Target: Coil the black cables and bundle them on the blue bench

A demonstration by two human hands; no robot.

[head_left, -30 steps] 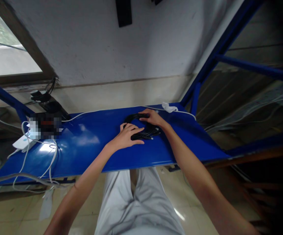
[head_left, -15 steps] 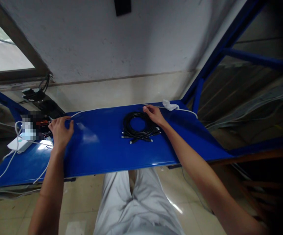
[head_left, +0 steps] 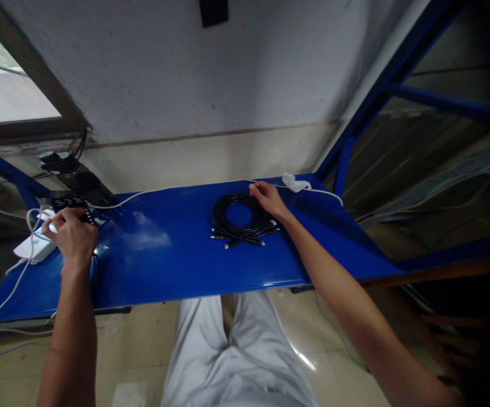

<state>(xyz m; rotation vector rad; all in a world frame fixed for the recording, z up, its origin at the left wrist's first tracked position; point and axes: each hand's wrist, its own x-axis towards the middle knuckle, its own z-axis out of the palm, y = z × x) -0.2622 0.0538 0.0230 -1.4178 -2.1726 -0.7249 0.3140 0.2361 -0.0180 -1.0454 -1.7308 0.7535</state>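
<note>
My left hand has moved over black object, tabletop left end; right hand by cable coil. Both half-curled, can't tell grip. Looped white wire could snag.

This looks like a workshop or plain workroom. Under both the left hand and the right hand stretches a blue workbench, with a blue metal frame rising beyond the right hand. A white power strip lies just beside the left hand, and a coil of black cables sits next to the right. Ahead of the hands stands a scuffed, bare wall; below them spreads a tiled floor.
</note>
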